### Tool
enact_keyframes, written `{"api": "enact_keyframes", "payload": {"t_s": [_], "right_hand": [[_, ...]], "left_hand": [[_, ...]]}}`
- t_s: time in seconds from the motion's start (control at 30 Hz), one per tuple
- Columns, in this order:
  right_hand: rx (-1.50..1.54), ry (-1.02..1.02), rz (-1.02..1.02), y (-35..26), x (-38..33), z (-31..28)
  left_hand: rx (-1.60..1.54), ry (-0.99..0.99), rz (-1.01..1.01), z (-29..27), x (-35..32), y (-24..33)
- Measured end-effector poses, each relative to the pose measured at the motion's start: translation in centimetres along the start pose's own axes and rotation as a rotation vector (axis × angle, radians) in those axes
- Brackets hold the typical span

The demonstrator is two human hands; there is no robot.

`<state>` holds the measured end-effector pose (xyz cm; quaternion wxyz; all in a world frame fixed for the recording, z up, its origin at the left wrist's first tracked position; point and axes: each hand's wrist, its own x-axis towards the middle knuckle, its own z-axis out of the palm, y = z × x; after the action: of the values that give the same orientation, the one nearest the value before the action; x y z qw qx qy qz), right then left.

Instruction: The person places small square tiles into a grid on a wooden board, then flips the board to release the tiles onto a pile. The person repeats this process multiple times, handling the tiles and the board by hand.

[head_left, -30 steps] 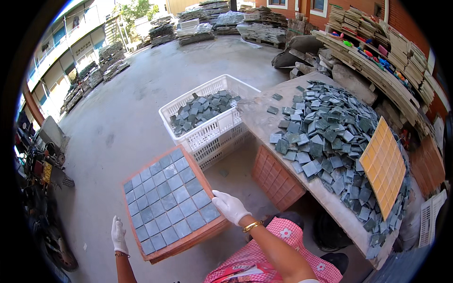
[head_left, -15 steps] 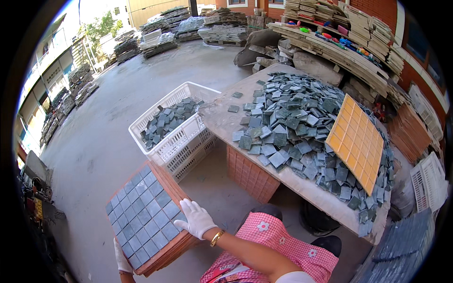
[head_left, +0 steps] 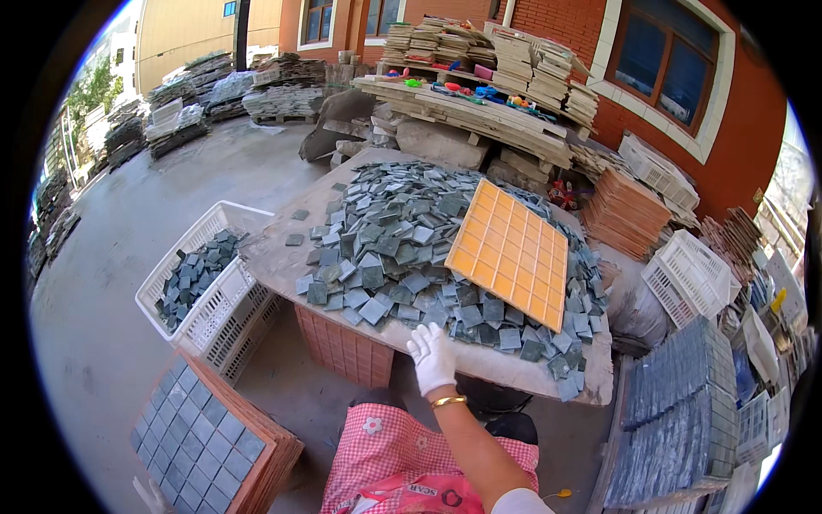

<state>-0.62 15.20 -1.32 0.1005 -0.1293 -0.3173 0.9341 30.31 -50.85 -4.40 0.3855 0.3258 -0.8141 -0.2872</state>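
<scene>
My right hand [head_left: 432,355], in a white glove with a gold bangle at the wrist, rests with fingers spread on the front edge of the stone table [head_left: 479,360] and holds nothing. Just beyond it lies a heap of loose grey-green square tiles [head_left: 385,248]. An empty orange grid tray [head_left: 512,253] lies on that heap. At the lower left an orange tray filled with grey tiles [head_left: 201,437] sits on a stack of the same trays. Only a sliver of my gloved left hand [head_left: 147,495] shows by that tray's lower corner; its grip is hidden.
A white plastic crate [head_left: 214,304] holding tiles stands left of the table. Orange trays [head_left: 342,347] are stacked under the table. Filled grey tile sheets [head_left: 676,411], white crates [head_left: 685,270] and more orange trays [head_left: 625,210] crowd the right. Pallets of slabs stand behind.
My right hand let go of the filled tray and moved right to the table's front edge. The filled tray now sits low on the left, and my view turned toward the table.
</scene>
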Motion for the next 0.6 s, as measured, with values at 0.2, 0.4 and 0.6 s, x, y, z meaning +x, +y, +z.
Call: {"api": "enact_keyframes", "payload": {"t_s": [0.2,0.4,0.6], "right_hand": [[0.581,0.341,-0.202,-18.2,7.0,-9.6],[0.261,0.314,-0.158,-26.2,7.7,-7.9],[0.019,0.177,-0.186,-21.5,-6.1,-6.5]], "left_hand": [[-0.338,-0.325,0.491,7.1,-6.2,29.9],[-0.756,-0.994,0.498,12.1,-15.1,40.8],[-1.065,-1.519,-0.212,18.5,-18.5,40.6]]}}
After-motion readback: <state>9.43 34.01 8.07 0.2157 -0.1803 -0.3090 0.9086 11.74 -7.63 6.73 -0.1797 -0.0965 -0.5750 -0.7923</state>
